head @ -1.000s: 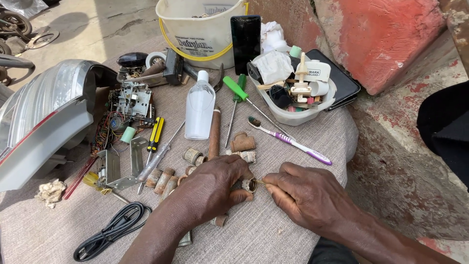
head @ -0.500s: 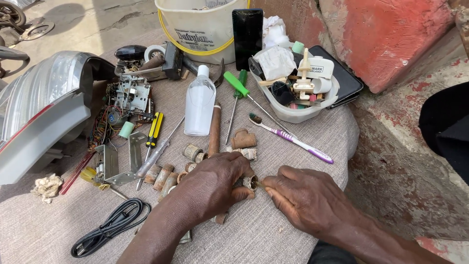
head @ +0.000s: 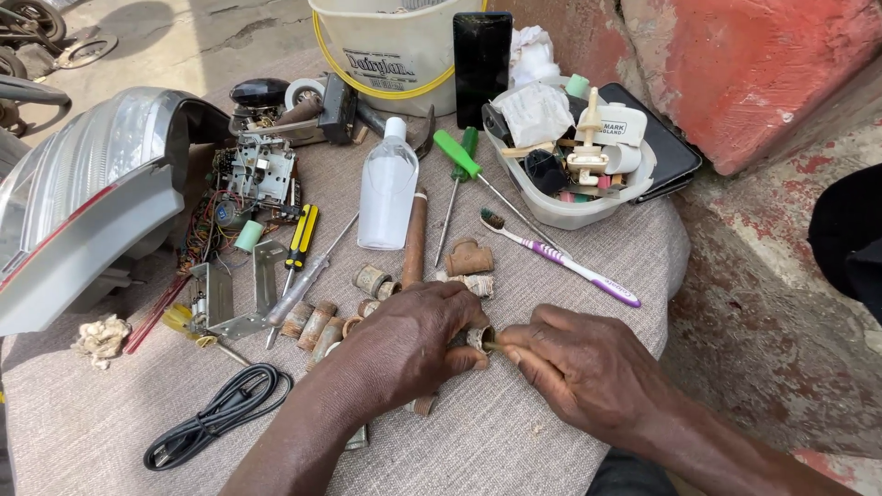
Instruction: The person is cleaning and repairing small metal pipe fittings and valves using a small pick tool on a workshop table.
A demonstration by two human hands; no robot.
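While clasped, both hands [head: 413, 335] low.

Labelled cream bucket [head: 395, 46], dark phone [head: 482, 55]

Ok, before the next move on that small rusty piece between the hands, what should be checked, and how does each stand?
1. Left hand has a grip on the small rusty cylinder: ok.
2. Right hand fingertips meet its open end: ok.
3. What the right hand pushes in: cannot tell, hidden.
4. Spare rusty cylinders within reach: ok.
5. Purple toothbrush apart from both hands: ok.
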